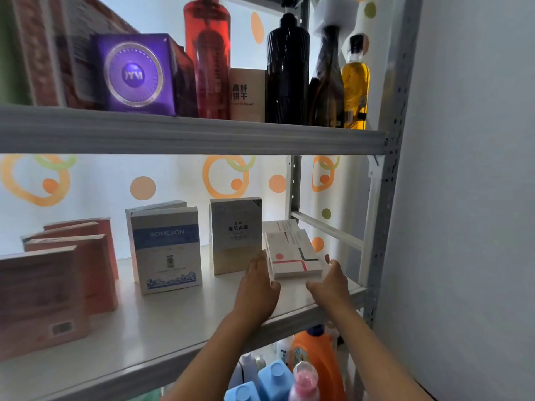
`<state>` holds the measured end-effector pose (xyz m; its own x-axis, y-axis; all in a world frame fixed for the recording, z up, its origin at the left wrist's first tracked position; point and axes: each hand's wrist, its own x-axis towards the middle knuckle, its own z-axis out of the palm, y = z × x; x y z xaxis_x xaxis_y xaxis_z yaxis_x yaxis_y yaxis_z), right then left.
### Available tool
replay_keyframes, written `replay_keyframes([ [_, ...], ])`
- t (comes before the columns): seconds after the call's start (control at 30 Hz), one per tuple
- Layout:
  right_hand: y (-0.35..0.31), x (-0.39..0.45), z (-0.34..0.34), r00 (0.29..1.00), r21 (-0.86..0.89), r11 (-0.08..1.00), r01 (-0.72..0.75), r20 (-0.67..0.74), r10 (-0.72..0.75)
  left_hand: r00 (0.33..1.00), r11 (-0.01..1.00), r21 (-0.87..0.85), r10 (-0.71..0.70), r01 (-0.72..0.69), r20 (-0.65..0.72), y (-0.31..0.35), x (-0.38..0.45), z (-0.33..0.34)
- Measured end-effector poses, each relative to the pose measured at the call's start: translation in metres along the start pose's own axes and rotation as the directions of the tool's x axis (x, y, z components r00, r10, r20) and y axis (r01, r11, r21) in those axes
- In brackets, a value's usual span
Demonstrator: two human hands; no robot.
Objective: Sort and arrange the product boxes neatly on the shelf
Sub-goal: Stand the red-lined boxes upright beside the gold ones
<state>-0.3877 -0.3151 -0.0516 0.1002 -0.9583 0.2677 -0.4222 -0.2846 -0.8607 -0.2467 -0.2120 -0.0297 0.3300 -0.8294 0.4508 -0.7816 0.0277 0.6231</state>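
Note:
On the middle shelf (162,328) a stack of flat white boxes with red and black lines (295,256) lies at the right end. My left hand (257,287) rests flat against the stack's left side, fingers straight. My right hand (330,282) touches its right front corner with straight fingers. Just left of the stack a grey and tan box (236,235) stands upright. Further left stand white and blue ROMESON boxes (166,250), one behind the other. Several pink boxes (66,273) stand in a row at the far left.
The upper shelf (191,131) carries a purple box (134,75), a red bottle (208,56), a tan box (247,95), a black bottle (286,70) and a yellow bottle (355,85). The grey shelf post (385,198) and wall bound the right. Blue, pink and orange bottles (315,360) stand below.

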Motion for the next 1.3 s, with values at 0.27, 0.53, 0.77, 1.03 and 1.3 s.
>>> replay_keyframes([
  [0.27,-0.016,-0.002,0.001,0.998,-0.096,0.994,0.058,0.029,-0.056,1.000,0.999,0.046,-0.007,0.007,-0.007,-0.001,0.002,-0.006],
  [0.53,-0.003,0.035,0.006,0.995,-0.140,0.990,0.016,0.105,-0.001,0.981,0.974,-0.127,-0.178,0.186,0.074,-0.002,0.027,0.033],
  [0.77,-0.006,0.105,0.015,0.973,-0.137,0.990,-0.032,0.222,0.062,0.956,0.935,-0.204,-0.293,0.289,0.011,-0.007,0.078,0.072],
  [1.03,-0.013,0.169,0.026,0.913,-0.049,0.976,-0.212,0.348,0.215,0.955,0.939,-0.179,-0.295,0.292,0.010,-0.022,0.104,0.093],
  [1.3,-0.004,0.195,0.036,0.858,-0.071,0.964,-0.255,0.443,0.259,0.931,0.922,-0.139,-0.365,0.360,-0.009,-0.027,0.122,0.097],
])
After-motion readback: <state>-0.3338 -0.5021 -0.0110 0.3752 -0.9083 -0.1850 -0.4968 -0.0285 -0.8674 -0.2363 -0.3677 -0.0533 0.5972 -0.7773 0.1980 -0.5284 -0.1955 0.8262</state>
